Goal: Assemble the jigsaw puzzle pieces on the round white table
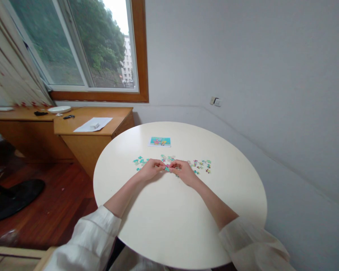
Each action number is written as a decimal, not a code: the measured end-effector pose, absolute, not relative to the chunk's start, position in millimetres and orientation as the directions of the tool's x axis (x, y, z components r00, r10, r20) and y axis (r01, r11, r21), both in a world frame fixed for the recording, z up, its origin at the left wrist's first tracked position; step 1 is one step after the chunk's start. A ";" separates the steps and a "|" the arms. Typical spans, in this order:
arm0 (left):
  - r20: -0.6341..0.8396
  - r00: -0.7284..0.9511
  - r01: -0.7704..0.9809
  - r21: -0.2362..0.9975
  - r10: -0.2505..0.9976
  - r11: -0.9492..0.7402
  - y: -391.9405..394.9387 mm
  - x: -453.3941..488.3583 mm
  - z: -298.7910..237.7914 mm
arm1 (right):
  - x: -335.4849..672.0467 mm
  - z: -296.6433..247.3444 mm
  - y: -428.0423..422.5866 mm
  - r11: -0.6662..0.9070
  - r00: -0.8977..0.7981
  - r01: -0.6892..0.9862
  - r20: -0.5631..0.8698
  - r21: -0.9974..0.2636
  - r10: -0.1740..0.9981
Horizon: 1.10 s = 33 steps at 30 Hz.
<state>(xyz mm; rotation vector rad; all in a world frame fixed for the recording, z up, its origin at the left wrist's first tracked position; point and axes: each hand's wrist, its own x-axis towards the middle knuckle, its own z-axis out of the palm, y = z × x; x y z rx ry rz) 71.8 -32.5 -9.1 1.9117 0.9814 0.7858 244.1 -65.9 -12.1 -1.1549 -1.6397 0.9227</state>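
My left hand (152, 168) and my right hand (182, 171) meet near the middle of the round white table (169, 218). Both hands have thumb and forefinger pinched on small jigsaw puzzle pieces (167, 168), pink and teal, between the fingertips. Whether these pieces are joined cannot be made out. Teal puzzle pieces (139, 160) lie scattered to the left of my left hand. More loose pieces (206, 165), yellow, dark and teal, are spread to the right of my right hand. Behind the hands lies a picture card (160, 142) with pink and yellow cartoon figures on teal.
A wooden desk (121, 116) stands at the back left, bearing a white paper (93, 124), a white plate (59, 109) and small dark items. Above it is a window (96, 45) with a curtain (14, 56). A wall with a socket (215, 101) borders the table's right side.
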 end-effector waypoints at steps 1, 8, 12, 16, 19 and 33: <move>0.147 0.496 0.318 0.887 0.856 -0.336 -31.5 71.8 -9.6 | 244.2 -12.9 -65.3 0.272 -0.151 0.260 0.240 -0.926 0.959; 0.143 0.490 0.216 0.936 0.860 -0.279 -30.0 72.1 -7.8 | 244.8 -15.6 -63.2 0.249 -0.123 0.213 0.227 -0.945 0.966; 0.139 0.509 0.192 0.944 0.850 -0.269 -34.0 71.5 -3.5 | 244.3 -14.4 -64.3 0.244 -0.126 0.206 0.221 -0.948 0.967; 0.121 0.540 0.171 0.953 0.833 -0.250 -35.5 71.2 -4.2 | 242.2 -11.5 -67.0 0.238 -0.140 0.203 0.213 -0.950 0.967; 0.096 0.550 0.178 0.957 0.830 -0.229 -34.8 71.3 -6.0 | 240.9 -9.6 -68.5 0.235 -0.152 0.202 0.207 -0.951 0.967; 0.078 0.586 0.277 0.916 0.807 -0.289 -33.3 65.3 -1.7 | 250.6 -22.3 -57.2 0.244 -0.024 0.289 0.248 -0.926 0.969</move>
